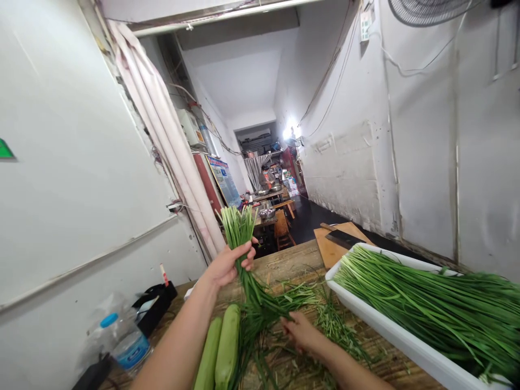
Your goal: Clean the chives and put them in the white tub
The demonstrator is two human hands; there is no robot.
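Observation:
My left hand (235, 262) is wrapped round a bunch of garlic chives (239, 223), its pale cut ends pointing up and its dark leaves hanging towards the wooden table (280, 265). Lower and to the right, my right hand (298, 331) has its fingers closed at the drooping leaf tips, apparently pinching some of them. Loose chive scraps (337, 325) lie scattered around it on the tabletop. Two pale green zucchini (227, 344) rest side by side beneath my left forearm. A white tray (377, 314) at the right is heaped with more long chives (410, 292).
Behind the white tray, a cleaver (343, 238) lies on a wooden cutting board (325, 252). At the left stand a blue-capped plastic bottle (130, 344) and a black box (156, 303) against the wall. A person (266, 179) is far back among tables.

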